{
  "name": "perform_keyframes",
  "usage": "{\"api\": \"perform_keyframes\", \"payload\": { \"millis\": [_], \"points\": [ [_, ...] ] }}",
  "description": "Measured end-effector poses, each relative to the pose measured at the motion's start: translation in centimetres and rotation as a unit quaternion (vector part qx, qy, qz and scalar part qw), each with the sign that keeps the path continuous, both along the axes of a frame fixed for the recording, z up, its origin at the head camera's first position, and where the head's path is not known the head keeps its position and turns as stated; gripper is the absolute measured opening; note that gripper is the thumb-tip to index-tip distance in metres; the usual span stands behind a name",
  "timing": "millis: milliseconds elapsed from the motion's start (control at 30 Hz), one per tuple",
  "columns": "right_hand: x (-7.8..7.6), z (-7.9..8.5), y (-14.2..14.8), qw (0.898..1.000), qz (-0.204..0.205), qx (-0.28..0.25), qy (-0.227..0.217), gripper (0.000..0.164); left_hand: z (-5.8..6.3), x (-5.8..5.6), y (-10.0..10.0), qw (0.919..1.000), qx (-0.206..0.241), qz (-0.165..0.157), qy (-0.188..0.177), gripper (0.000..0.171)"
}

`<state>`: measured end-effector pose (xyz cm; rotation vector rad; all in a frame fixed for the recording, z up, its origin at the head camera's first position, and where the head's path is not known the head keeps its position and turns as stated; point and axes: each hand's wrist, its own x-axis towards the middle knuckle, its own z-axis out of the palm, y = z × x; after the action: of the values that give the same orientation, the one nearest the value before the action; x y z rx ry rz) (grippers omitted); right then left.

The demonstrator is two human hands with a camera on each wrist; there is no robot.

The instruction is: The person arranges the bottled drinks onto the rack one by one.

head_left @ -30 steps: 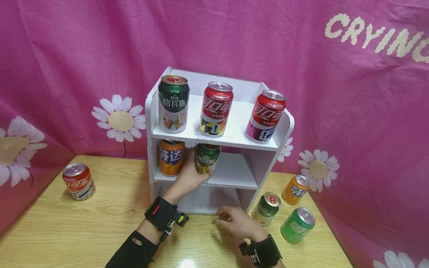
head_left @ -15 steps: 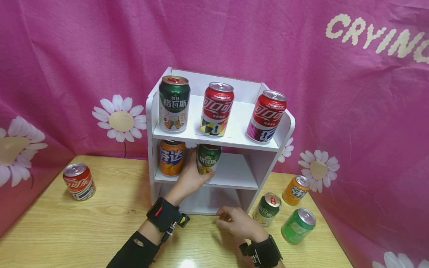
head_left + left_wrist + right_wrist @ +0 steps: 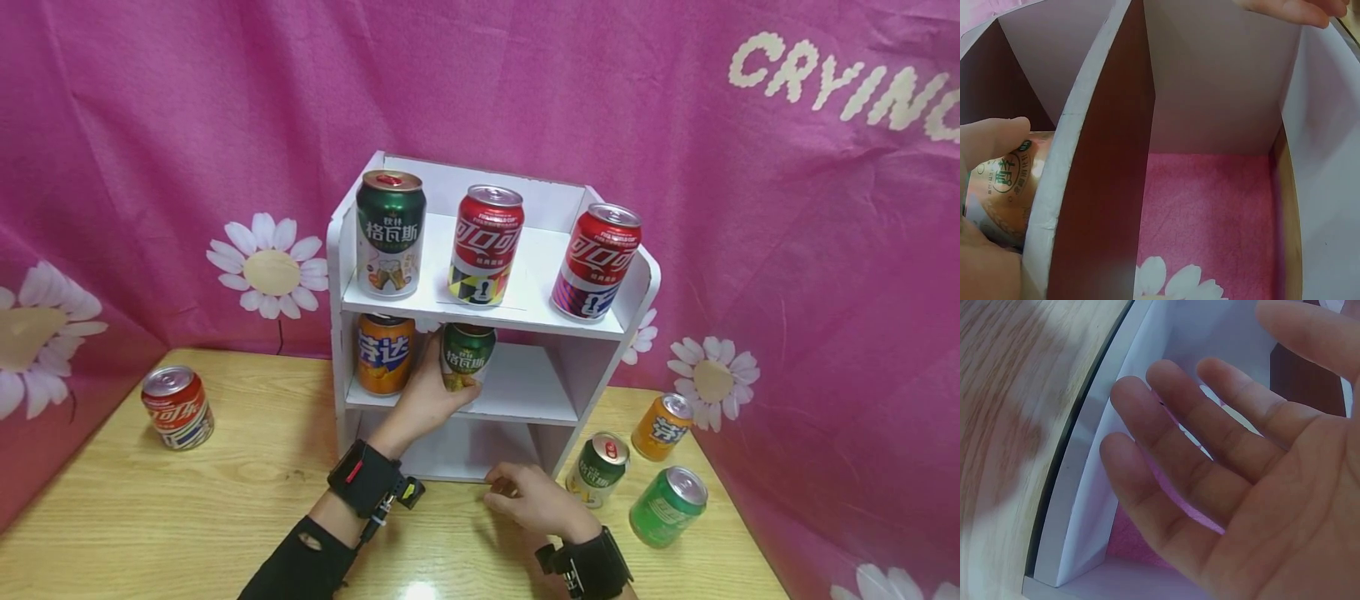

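In the head view my left hand point(image 3: 431, 393) reaches into the middle shelf and grips a green drink can point(image 3: 467, 358), fingers on its left side and thumb across its lower front. The can stands upright, its base partly hidden by the hand. Just left of it is an orange soda can point(image 3: 383, 354). In the left wrist view part of the held can point(image 3: 1007, 178) shows between thumb and fingers, behind the shelf board. My right hand point(image 3: 528, 496) is near the lower shelf's front edge; the right wrist view shows its palm point(image 3: 1297, 506) with relaxed fingers and nothing held.
The white three-level shelf point(image 3: 487, 319) carries a green-and-white can point(image 3: 389, 233) and two red cola cans on top. Another red cola can point(image 3: 177, 407) stands at the table's left. On the right are a green-and-white can point(image 3: 597, 469), an orange can point(image 3: 662, 427) and a green can point(image 3: 667, 507).
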<state>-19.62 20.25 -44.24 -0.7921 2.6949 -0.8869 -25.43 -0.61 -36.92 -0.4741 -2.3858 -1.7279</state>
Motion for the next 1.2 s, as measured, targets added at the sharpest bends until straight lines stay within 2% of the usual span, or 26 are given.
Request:
{"api": "perform_keyframes", "payload": {
  "millis": [500, 900, 1200],
  "points": [
    [0.04, 0.03, 0.08, 1.0, -0.001, 0.002, -0.018, 0.024, 0.07, 0.18, 0.19, 0.9998, -0.009, 0.013, 0.009, 0.093],
    [-0.15, -0.15, 0.18, 1.0, 0.0, -0.002, -0.002, 0.023, 0.11, 0.04, 0.11, 0.9998, -0.009, 0.015, 0.011, 0.093],
    [-0.05, -0.04, 0.18, 1.0, -0.001, -0.003, -0.007, 0.023, 0.03, -0.06, 0.19, 0.9997, -0.01, 0.022, 0.008, 0.091]
  ]
}}
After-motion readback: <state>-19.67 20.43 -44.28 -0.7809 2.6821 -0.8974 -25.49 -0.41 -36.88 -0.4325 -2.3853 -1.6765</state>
